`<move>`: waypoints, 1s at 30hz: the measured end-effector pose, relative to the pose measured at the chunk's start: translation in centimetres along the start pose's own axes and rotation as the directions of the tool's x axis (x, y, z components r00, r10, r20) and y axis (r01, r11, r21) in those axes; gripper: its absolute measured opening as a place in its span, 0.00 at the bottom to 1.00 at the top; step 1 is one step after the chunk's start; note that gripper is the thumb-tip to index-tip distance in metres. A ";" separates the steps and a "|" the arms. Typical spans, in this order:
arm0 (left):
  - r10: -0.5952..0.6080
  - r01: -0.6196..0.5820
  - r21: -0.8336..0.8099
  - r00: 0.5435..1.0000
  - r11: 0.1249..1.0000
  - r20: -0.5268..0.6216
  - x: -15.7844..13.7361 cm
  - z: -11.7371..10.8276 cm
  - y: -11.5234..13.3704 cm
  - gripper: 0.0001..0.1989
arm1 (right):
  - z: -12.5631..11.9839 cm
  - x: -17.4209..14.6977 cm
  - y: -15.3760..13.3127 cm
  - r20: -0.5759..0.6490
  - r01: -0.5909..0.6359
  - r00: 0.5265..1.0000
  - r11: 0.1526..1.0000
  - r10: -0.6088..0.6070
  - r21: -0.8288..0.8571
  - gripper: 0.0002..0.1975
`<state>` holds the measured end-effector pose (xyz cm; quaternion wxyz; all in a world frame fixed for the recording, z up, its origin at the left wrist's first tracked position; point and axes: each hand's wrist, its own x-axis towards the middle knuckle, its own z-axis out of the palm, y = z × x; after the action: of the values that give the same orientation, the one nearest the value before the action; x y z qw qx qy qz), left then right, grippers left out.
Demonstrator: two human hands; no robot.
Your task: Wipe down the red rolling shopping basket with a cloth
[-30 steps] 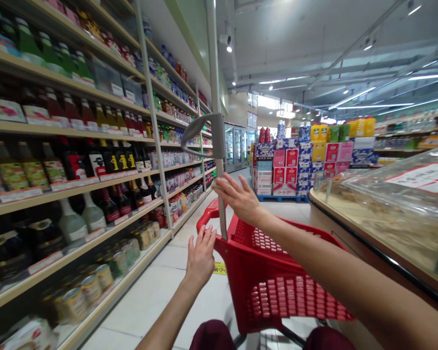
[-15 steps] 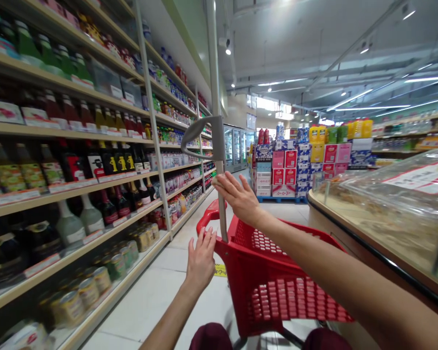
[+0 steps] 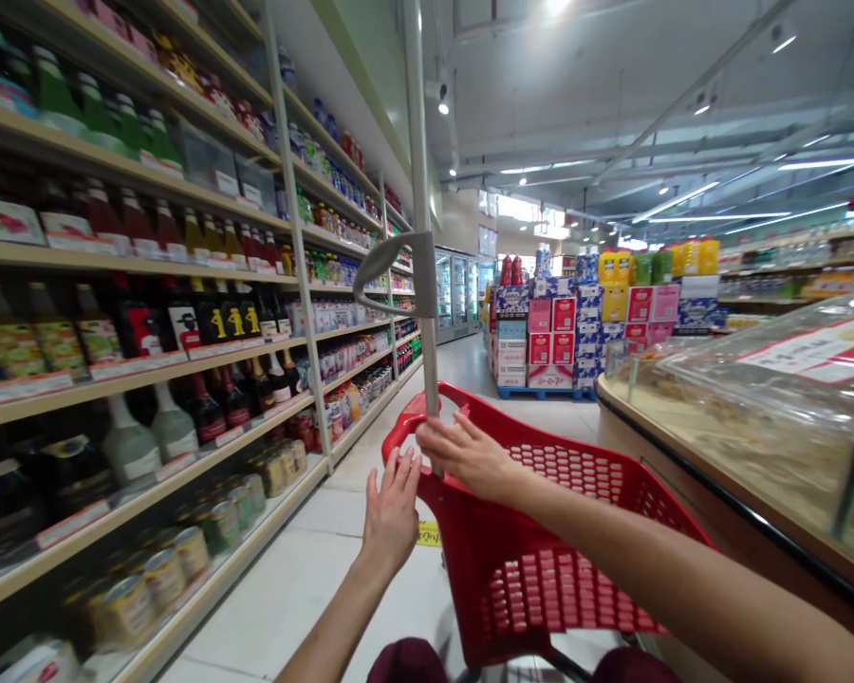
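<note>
A red plastic shopping basket cart [image 3: 547, 588] stands in front of my knees, with a metal pole [image 3: 433, 379] rising from its near left corner. A grey looped handle [image 3: 399, 275] is fixed to the pole. My left hand [image 3: 391, 507] is open, its fingertips at the red corner grip [image 3: 400, 427] of the cart. Beside the foot of the pole, my right hand [image 3: 473, 460] is open with fingers stretched out, nearly level with the basket rim. Whether its fingertips touch the pole I cannot tell.
Shelves of bottles and cans [image 3: 149, 351] line the left side. To the right is a counter with a clear plastic cover [image 3: 754, 351]. Stacked boxes [image 3: 547, 332] stand on a blue pallet [image 3: 533, 391] ahead, and glass-door fridges [image 3: 459, 280] are farther back.
My right hand has come down along the pole, from below the grey handle to near the basket rim. My left hand stays about where it was.
</note>
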<state>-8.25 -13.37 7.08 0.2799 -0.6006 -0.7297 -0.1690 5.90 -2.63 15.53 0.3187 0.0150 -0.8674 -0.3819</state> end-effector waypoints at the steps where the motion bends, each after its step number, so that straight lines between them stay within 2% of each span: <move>1: 0.001 -0.001 0.001 1.000 1.000 0.001 0.0 0.1 0.0 0.34 | 0.3 -0.6 -0.6 0.017 0.026 1.000 1.000 -0.026 0.013 0.21; 2: 0.002 -0.002 0.002 1.000 1.000 0.001 0.0 0.1 0.0 0.34 | 0.4 -0.8 -0.8 0.022 0.012 1.000 1.000 -0.012 0.019 0.21; 4: 0.009 -0.009 0.004 1.000 1.000 -0.003 0.0 0.2 0.1 0.35 | 0.1 -0.4 -0.4 -0.011 -0.129 0.992 0.992 0.129 0.012 0.23; 6: 0.012 -0.012 0.006 1.000 1.000 -0.006 0.0 0.1 0.2 0.35 | -0.5 0.7 0.4 -0.065 -0.282 0.957 0.959 0.282 0.006 0.25; 7: 0.010 -0.010 0.005 1.000 1.000 -0.004 0.0 0.1 0.3 0.35 | -0.5 1.0 0.5 -0.078 -0.318 0.945 0.948 0.318 0.008 0.24; 10: 0.006 -0.006 0.000 1.000 1.000 0.012 0.1 -0.1 0.6 0.35 | 0.6 -0.2 -2.0 -0.045 -0.281 0.958 0.959 0.283 0.029 0.22; 11: 0.006 -0.006 -0.003 1.000 1.000 0.016 0.0 -0.2 0.6 0.35 | 1.4 -1.3 -3.7 -0.025 -0.267 0.963 0.963 0.268 0.035 0.22; 15: 0.007 -0.007 -0.011 1.000 1.000 0.015 -0.1 -0.1 0.7 0.35 | 4.4 -7.5 -11.4 -0.002 -0.335 0.942 0.942 0.335 0.006 0.20; 17: 0.022 -0.022 -0.004 1.000 1.000 0.003 -0.2 0.0 0.7 0.35 | 4.8 -9.6 -13.6 0.006 -0.290 0.957 0.957 0.290 -0.004 0.18; 19: 0.036 -0.036 0.008 0.999 0.999 -0.011 -0.3 0.1 0.7 0.36 | 4.4 -9.9 -13.7 0.013 -0.231 0.973 0.973 0.231 -0.014 0.18; 20: 0.038 -0.038 0.013 0.999 0.999 -0.014 -0.3 0.2 0.7 0.36 | 4.0 -9.6 -13.1 0.006 -0.239 0.971 0.971 0.239 -0.025 0.19; 21: 0.037 -0.036 0.017 0.999 0.999 -0.016 -0.3 0.2 0.8 0.36 | 3.6 -9.0 -12.2 -0.004 -0.272 0.962 0.962 0.272 -0.037 0.21; 23: 0.029 -0.029 0.020 0.999 0.999 -0.016 -0.2 0.1 1.0 0.34 | 3.2 -7.9 -10.5 -0.044 -0.402 0.915 0.915 0.401 -0.042 0.22; 25: 0.024 -0.024 0.021 1.000 0.999 -0.008 -0.1 -0.1 1.1 0.33 | 3.2 -7.9 -9.9 -0.030 -0.436 0.900 0.900 0.435 -0.009 0.22; 28: 0.036 -0.036 0.023 0.999 0.999 0.009 0.0 -0.3 1.1 0.33 | 3.7 -10.2 -11.5 0.060 -0.294 0.955 0.953 0.291 0.070 0.20; 30: 0.039 -0.039 0.024 0.999 0.999 0.004 -0.1 -0.4 1.2 0.33 | 3.7 -11.5 -12.8 0.095 -0.210 0.975 0.973 0.201 0.097 0.19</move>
<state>-7.01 -13.36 7.23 0.2893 -0.6114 -0.7204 -0.1536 10.16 -6.17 -1.22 0.3182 -0.0740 -0.8960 -0.3006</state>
